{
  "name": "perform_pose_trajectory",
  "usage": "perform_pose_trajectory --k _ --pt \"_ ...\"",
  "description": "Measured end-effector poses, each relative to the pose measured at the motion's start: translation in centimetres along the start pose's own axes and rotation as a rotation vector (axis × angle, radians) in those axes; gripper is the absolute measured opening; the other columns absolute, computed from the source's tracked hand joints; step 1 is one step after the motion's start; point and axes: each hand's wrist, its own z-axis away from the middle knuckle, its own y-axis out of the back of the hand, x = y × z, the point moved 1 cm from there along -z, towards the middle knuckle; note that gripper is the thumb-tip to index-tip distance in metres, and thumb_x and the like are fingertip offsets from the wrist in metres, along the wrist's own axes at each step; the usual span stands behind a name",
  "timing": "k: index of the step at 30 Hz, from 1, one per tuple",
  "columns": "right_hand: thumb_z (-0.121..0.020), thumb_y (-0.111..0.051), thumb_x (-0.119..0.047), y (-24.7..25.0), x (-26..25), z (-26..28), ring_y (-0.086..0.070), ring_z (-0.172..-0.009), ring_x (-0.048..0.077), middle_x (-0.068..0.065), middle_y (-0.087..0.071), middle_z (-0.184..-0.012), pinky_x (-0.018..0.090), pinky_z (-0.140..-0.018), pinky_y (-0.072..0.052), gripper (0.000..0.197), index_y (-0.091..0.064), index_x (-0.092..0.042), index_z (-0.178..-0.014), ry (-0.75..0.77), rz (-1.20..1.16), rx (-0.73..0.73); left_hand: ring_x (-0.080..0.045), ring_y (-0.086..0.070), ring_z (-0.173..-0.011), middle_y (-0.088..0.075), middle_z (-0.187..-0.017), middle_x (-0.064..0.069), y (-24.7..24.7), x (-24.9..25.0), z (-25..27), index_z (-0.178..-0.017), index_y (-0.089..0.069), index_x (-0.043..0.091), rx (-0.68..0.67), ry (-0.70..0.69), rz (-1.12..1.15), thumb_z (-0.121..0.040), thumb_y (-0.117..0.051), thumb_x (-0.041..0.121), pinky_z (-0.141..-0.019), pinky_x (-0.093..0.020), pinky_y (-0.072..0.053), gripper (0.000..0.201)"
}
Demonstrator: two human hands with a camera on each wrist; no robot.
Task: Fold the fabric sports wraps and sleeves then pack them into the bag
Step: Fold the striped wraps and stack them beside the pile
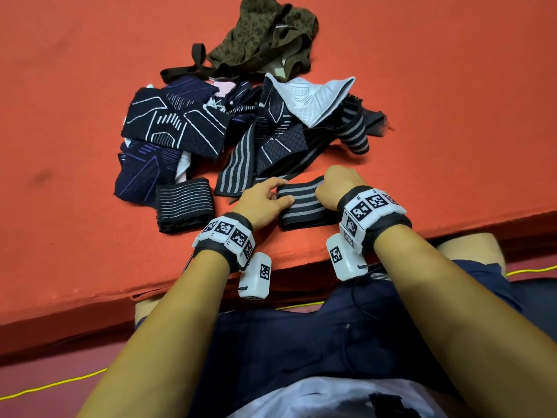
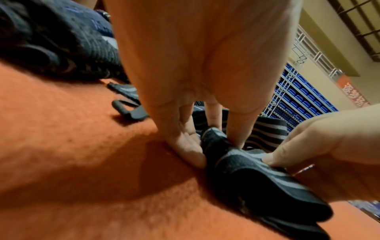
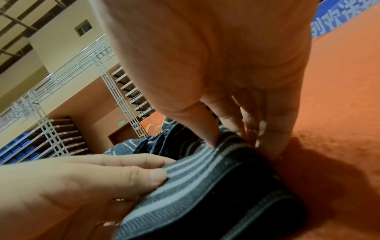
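Observation:
A black wrap with grey stripes (image 1: 304, 208) (image 2: 246, 175) (image 3: 205, 186) lies folded over on the red mat (image 1: 90, 86), close to its near edge. My left hand (image 1: 283, 196) (image 2: 218, 138) pinches the wrap's left end, thumb on top. My right hand (image 1: 322, 191) (image 3: 236, 141) pinches its right end, thumb pressed on the upper layer and fingers curled at the edge. A loose strip runs from the wrap back into the pile of dark patterned sleeves and wraps (image 1: 211, 131). The olive leopard-print bag (image 1: 265, 37) lies slack beyond the pile.
One folded black wrap with thin white lines (image 1: 184, 203) rests on the mat left of my left hand. A pale blue sleeve (image 1: 313, 98) tops the pile. The mat's front edge (image 1: 271, 267) runs just below my wrists, above my lap.

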Motion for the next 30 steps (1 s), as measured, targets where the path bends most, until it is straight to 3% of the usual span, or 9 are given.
perform_pose_trajectory --k 3,6,10,16,20,24,27,30 --pt "-0.096 -0.051 -0.014 0.5 0.2 0.3 -0.053 -0.089 0.03 0.018 -0.064 -0.115 0.032 -0.073 -0.041 0.013 -0.059 -0.004 -0.1 0.021 -0.005 -0.001 -0.007 -0.052 -0.07 -0.05 -0.061 0.015 -0.1 0.5 0.0 -0.124 -0.063 0.029 -0.008 -0.002 -0.069 -0.091 -0.067 0.035 -0.093 -0.045 -0.054 0.034" --pt "-0.095 -0.055 -0.017 0.6 0.3 0.3 -0.052 -0.086 0.03 0.017 -0.064 -0.112 0.032 -0.071 -0.04 0.011 -0.056 -0.006 -0.093 0.013 0.0 0.006 -0.007 -0.055 -0.069 -0.056 -0.07 0.014 -0.1 0.8 0.1 -0.113 -0.061 0.02 0.016 0.01 -0.117 -0.093 -0.065 0.031 -0.078 -0.029 -0.05 0.023" --pt "-0.096 -0.053 -0.017 0.3 -0.1 0.4 -0.057 -0.095 0.031 0.017 -0.064 -0.115 0.031 -0.073 -0.041 0.022 -0.061 -0.001 -0.108 0.026 0.002 -0.012 -0.005 -0.052 -0.07 -0.055 -0.074 0.011 -0.1 0.9 0.4 -0.102 -0.057 0.014 0.077 0.0 -0.181 -0.095 -0.062 0.035 -0.062 -0.017 -0.037 0.022" --pt "-0.097 -0.052 -0.017 -0.2 -0.9 0.1 -0.05 -0.086 0.027 0.017 -0.064 -0.114 0.03 -0.071 -0.038 0.012 -0.056 -0.006 -0.096 0.073 -0.06 0.029 -0.004 -0.048 -0.067 -0.053 -0.072 0.006 0.5 0.9 0.5 -0.095 -0.049 0.011 0.183 -0.048 -0.229 -0.097 -0.058 0.035 -0.063 -0.029 -0.033 0.026" --pt "-0.096 -0.055 -0.019 -0.7 -1.2 -0.1 -0.056 -0.089 0.029 0.016 -0.064 -0.112 0.03 -0.069 -0.039 0.013 -0.058 -0.007 -0.097 0.093 -0.083 0.049 -0.009 -0.049 -0.07 -0.052 -0.072 0.007 1.1 0.2 0.0 -0.091 -0.046 0.015 0.188 -0.012 -0.215 -0.096 -0.059 0.036 -0.068 -0.029 -0.035 0.026" --pt "-0.094 -0.056 -0.024 -1.2 -0.8 -0.7 -0.058 -0.082 0.029 0.014 -0.066 -0.107 0.031 -0.067 -0.044 0.016 -0.055 -0.009 -0.092 0.065 -0.048 -0.003 -0.01 -0.05 -0.073 -0.052 -0.074 0.008 1.2 -0.4 -0.4 -0.092 -0.046 0.017 0.172 0.03 -0.199 -0.093 -0.065 0.038 -0.07 -0.029 -0.037 0.028" --pt "-0.096 -0.054 -0.027 -1.5 -0.8 -1.0 -0.068 -0.086 0.032 0.014 -0.068 -0.109 0.037 -0.075 -0.058 0.025 -0.062 -0.005 -0.104 0.049 -0.043 -0.052 -0.014 -0.054 -0.075 -0.055 -0.078 0.004 1.1 -0.6 -0.6 -0.095 -0.045 0.018 0.174 0.057 -0.165 -0.09 -0.069 0.039 -0.069 -0.031 -0.041 0.032" --pt "-0.098 -0.055 -0.031 -2.0 -0.7 -1.2 -0.065 -0.1 0.035 0.017 -0.064 -0.12 0.033 -0.075 -0.051 0.041 -0.053 -0.001 -0.125 0.044 -0.045 -0.034 -0.023 -0.065 -0.086 -0.066 -0.093 -0.008 1.1 -1.0 -0.6 -0.105 -0.044 0.02 0.183 0.084 -0.08 -0.085 -0.074 0.042 -0.079 -0.039 -0.053 0.042"
